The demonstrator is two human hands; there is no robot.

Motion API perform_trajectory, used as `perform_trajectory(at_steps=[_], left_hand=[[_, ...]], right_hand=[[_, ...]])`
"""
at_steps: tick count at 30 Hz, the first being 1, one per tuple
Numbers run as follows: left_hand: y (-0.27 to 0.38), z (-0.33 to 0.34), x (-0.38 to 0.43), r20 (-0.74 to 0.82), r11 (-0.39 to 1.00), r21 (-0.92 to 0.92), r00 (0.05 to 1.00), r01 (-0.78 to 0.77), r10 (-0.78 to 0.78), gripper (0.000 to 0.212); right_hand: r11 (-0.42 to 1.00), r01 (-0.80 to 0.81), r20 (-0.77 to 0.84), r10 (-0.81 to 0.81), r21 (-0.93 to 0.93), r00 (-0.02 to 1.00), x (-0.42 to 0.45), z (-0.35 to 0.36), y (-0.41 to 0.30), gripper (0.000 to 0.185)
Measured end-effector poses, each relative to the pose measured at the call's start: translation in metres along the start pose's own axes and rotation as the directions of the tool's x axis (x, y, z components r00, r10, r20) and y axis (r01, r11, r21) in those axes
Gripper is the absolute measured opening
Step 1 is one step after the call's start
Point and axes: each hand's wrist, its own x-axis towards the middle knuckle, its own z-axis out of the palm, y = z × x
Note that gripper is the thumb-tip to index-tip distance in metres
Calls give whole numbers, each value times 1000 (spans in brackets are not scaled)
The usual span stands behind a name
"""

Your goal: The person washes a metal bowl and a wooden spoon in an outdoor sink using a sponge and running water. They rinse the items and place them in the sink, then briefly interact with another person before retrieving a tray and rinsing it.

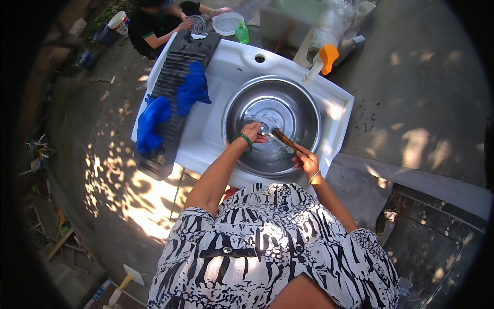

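A round stainless steel basin (305, 100) with some water in its bottom sits in a white sink (200, 131). Over the basin, my left hand (252, 133), a green bangle at its wrist, pinches the bowl of a metal spoon (264, 128). The spoon's pale handle slants towards my right hand (307, 157). That hand grips brown wooden utensils (283, 137), perhaps chopsticks, whose dark ends point into the basin. Whether its fingers also touch the spoon's handle is hard to tell.
A dark washboard (175, 71) along the sink's left carries blue cloths (193, 87) (154, 123). An orange-topped tap (329, 58) rises at the back right. Beyond the sink, a seated person (150, 31) handles a strainer (197, 24) near a white basket (227, 23) and green bottle (242, 33).
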Motion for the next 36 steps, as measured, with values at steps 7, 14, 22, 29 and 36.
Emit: perform_trajectory(at_steps=[7, 14, 22, 29, 36], left_hand=[[1, 17, -18, 26, 986, 125, 994, -111, 109, 32], [6, 40, -42, -48, 984, -45, 984, -173, 171, 18], [12, 59, -77, 96, 950, -306, 991, -61, 95, 25], [23, 51, -67, -56, 956, -175, 972, -236, 229, 18], [22, 49, -57, -168, 900, -102, 899, -424, 405, 16]], right_hand=[[881, -179, 225, 85, 439, 971, -8, 28, -14, 28], [988, -154, 219, 144, 31, 965, -14, 59, -28, 25], [941, -181, 277, 99, 286, 956, -19, 60, -22, 37], [932, -180, 232, 109, 315, 967, -27, 61, -37, 37], [951, -155, 233, 93, 268, 968, -29, 56, -39, 37]])
